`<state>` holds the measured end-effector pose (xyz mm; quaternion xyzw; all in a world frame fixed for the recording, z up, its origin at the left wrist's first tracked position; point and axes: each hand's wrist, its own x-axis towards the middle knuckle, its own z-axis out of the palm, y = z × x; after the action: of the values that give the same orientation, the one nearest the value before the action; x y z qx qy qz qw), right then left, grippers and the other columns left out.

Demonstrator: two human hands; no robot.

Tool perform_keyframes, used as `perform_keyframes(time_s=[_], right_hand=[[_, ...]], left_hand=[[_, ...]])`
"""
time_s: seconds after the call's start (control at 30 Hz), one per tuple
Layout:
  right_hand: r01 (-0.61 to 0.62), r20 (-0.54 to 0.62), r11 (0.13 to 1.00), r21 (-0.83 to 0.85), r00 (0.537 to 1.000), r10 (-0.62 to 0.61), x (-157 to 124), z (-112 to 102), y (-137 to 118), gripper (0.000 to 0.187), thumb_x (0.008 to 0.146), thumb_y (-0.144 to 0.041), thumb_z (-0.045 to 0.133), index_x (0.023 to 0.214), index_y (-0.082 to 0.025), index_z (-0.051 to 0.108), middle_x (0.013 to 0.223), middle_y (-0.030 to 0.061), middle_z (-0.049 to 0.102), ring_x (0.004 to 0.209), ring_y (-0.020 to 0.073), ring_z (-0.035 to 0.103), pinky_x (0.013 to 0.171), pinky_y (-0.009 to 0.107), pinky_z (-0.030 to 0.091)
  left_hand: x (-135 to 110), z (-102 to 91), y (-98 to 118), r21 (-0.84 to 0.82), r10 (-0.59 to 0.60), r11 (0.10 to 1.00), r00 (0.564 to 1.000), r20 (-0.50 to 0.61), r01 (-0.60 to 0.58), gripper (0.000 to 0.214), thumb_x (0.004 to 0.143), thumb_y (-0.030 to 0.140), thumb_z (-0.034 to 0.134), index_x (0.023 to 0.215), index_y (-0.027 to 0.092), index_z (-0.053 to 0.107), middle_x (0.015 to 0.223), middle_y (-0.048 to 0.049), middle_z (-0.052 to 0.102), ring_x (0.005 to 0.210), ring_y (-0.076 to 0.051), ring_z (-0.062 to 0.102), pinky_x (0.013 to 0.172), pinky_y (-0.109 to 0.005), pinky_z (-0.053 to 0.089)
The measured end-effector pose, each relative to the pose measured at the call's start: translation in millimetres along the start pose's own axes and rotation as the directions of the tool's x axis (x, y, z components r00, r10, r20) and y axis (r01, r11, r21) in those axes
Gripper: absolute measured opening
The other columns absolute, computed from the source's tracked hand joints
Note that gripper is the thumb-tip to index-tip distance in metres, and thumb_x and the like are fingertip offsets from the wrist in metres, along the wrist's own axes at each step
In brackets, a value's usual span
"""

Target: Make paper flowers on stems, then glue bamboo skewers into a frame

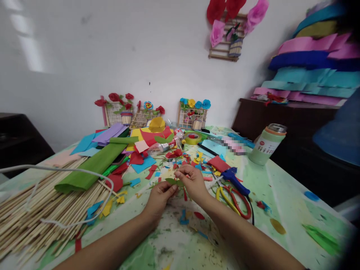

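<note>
My left hand (158, 198) and my right hand (194, 183) meet over the middle of the table. The left thumb and fingers pinch a small green paper leaf (172, 181). The right fingertips are pressed together just above the leaf, on something thin that I cannot make out. Scraps of red, blue and yellow paper lie around both hands. Right of my right hand lie a blue glue gun (235, 180), red-handled scissors (244, 205) and a tool with yellow handles (229, 200).
Bundled thin sticks (50, 210) and a green paper roll (87, 172) lie left, under a white cable (108, 179). A clear plastic bottle (161, 148), a roll of tape (192, 138) and a green drink bottle (266, 146) are farther back. Flower-decorated stick frames (194, 114) stand by the wall.
</note>
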<state>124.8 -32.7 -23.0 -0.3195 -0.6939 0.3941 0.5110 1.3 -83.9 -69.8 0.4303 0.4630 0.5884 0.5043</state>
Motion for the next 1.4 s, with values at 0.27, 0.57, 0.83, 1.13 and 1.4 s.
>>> perform_keyframes(time_s=[0.27, 0.57, 0.83, 1.13, 1.4], right_hand=[[0.054, -0.042, 0.996, -0.074, 0.997, -0.057, 6, -5, 2, 0.017, 0.077, -0.026, 0.054, 0.064, -0.017, 0.058, 0.065, 0.0010, 0.055, 0.068, 0.0155, 0.051, 0.066, 0.027, 0.039], [-0.069, -0.024, 0.988, 0.140, 0.997, 0.073, 10, -9, 11, 0.018, 0.076, -0.032, 0.055, 0.064, -0.018, 0.057, 0.067, -0.0002, 0.054, 0.067, 0.0148, 0.048, 0.066, 0.027, 0.037], [-0.302, 0.232, 0.903, 0.304, 0.943, 0.238, 7, -3, 27, 0.028, 0.070, -0.045, 0.062, 0.065, -0.018, 0.055, 0.063, -0.0006, 0.053, 0.059, 0.0123, 0.046, 0.059, 0.025, 0.036], [-0.459, 0.419, 0.822, 0.338, 0.855, 0.305, -3, 4, 53, 0.029, 0.068, -0.043, 0.067, 0.069, -0.015, 0.061, 0.061, -0.0002, 0.054, 0.055, 0.0103, 0.044, 0.054, 0.023, 0.034], [-0.469, 0.356, 0.806, 0.360, 0.868, 0.346, -4, 3, 48, 0.026, 0.063, -0.040, 0.068, 0.062, -0.015, 0.060, 0.055, -0.0010, 0.055, 0.049, 0.0090, 0.041, 0.051, 0.022, 0.031]], left_hand=[[1, 2.1, 4, 0.051, -0.022, 0.999, 0.998, 0.059, 0.019, 0.026, 0.068, 0.038, 0.069, 0.081, 0.016, 0.068, 0.069, -0.0009, 0.064, 0.066, -0.013, 0.054, 0.065, -0.025, 0.041], [2, 0.3, 5, 0.147, -0.030, 0.989, 0.998, 0.053, 0.022, 0.032, 0.061, 0.036, 0.073, 0.086, 0.016, 0.071, 0.076, -0.0048, 0.069, 0.071, -0.018, 0.061, 0.068, -0.030, 0.046], [32, -31.9, 37, 0.133, 0.181, 0.979, 0.963, -0.200, -0.157, 0.043, 0.061, 0.042, 0.073, 0.095, 0.015, 0.070, 0.086, -0.0073, 0.070, 0.080, -0.020, 0.061, 0.069, -0.029, 0.046], [62, -40.0, 73, 0.069, 0.328, 0.944, 0.903, -0.278, -0.322, 0.046, 0.064, 0.042, 0.072, 0.103, 0.017, 0.066, 0.100, -0.0075, 0.068, 0.089, -0.018, 0.059, 0.076, -0.027, 0.043], [83, -19.3, 93, 0.299, 0.525, 0.832, 0.838, -0.149, -0.468, 0.035, 0.069, 0.039, 0.068, 0.093, 0.014, 0.066, 0.087, -0.0054, 0.068, 0.081, -0.019, 0.059, 0.075, -0.029, 0.044]])
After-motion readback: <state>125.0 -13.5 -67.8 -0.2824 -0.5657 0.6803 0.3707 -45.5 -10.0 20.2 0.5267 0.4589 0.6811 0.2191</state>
